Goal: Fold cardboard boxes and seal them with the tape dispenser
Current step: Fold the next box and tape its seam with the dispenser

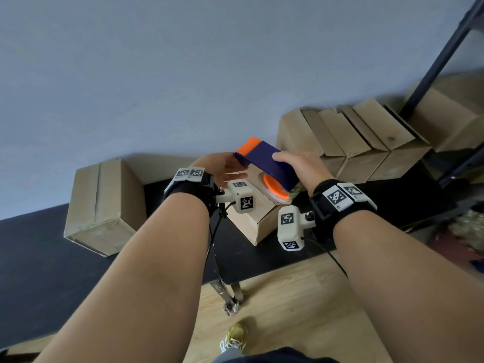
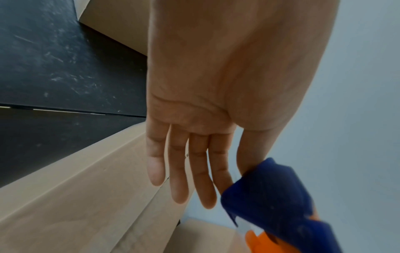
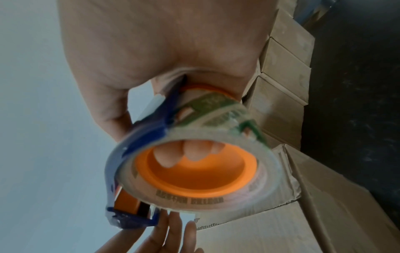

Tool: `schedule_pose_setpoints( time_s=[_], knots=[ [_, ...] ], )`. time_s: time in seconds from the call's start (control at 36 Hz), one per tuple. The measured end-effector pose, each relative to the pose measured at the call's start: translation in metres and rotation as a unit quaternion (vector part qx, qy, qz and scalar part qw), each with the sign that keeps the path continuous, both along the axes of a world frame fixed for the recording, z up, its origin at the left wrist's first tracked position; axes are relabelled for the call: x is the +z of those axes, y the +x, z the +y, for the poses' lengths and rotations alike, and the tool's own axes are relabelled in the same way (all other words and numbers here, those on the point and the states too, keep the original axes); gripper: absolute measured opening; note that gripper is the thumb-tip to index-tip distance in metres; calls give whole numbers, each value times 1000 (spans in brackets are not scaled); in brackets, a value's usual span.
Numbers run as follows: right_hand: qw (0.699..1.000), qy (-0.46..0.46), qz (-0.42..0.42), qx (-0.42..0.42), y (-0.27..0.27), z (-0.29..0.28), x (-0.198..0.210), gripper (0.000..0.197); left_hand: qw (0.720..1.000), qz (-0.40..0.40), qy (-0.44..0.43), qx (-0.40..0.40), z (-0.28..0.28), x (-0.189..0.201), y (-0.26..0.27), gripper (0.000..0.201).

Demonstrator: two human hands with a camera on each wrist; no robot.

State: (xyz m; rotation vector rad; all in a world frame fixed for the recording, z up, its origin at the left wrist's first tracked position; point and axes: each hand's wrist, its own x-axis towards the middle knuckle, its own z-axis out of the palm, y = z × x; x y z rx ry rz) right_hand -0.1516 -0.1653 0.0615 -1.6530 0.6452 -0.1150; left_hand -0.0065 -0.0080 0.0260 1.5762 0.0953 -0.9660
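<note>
My right hand (image 1: pixel 296 163) grips a blue and orange tape dispenser (image 1: pixel 264 158) and holds it in the air over a folded cardboard box (image 1: pixel 256 218) on the black table (image 1: pixel 39 247). In the right wrist view its fingers (image 3: pixel 190 152) curl through the orange core of the clear tape roll (image 3: pixel 194 171). My left hand (image 1: pixel 225 166) is beside the dispenser's front end, fingers (image 2: pixel 179 171) straight, thumb and index finger at the blue tip (image 2: pixel 268 193). I cannot tell whether they pinch tape there.
A closed box (image 1: pixel 102 203) stands on the table to the left. Several boxes (image 1: pixel 348 137) line the wall at the back right, beside a dark metal rack (image 1: pixel 440 64). Below the table's edge are a wooden floor (image 1: pixel 288 305) and a yellow shoe (image 1: pixel 235 336).
</note>
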Motion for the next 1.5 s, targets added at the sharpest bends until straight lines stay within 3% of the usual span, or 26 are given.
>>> schedule_pose_setpoints(
  time_s=[0.14, 0.36, 0.5, 0.58, 0.67, 0.75, 0.81, 1.0, 1.14, 1.5],
  knots=[
    [1000, -5, 13, 5, 0, 1, -2, 27, 1000, -14, 11, 5, 3, -5, 4, 21],
    [999, -37, 17, 14, 6, 7, -5, 26, 975, -165, 144, -24, -3, 7, 13, 19],
    [997, -67, 23, 11, 11, 11, -5, 31, 965, -174, 182, -67, -12, 17, 19, 39],
    [994, -92, 41, 35, 12, 10, -7, 38, 936, -251, 246, 0, -3, 10, 38, 29],
    [992, -101, 63, 43, 11, 9, -10, 39, 924, -273, 262, 50, 3, -3, 56, 11],
    [991, -103, 74, 35, 16, 7, -12, 44, 911, -299, 260, 113, 7, -4, 65, 15],
    [989, -109, 88, 40, 20, 6, -12, 40, 906, -304, 270, 114, 11, -2, 67, 23],
    [974, -189, 115, 50, 49, 9, -24, 44, 900, -343, 257, 71, 10, -11, 74, 21],
    [979, -161, 118, 31, 61, 12, -36, 41, 898, -348, 266, 36, 17, -19, 81, 22],
    [967, -200, 154, 19, 87, 17, -59, 52, 903, -331, 273, 1, 11, -48, 109, 21]
  ],
)
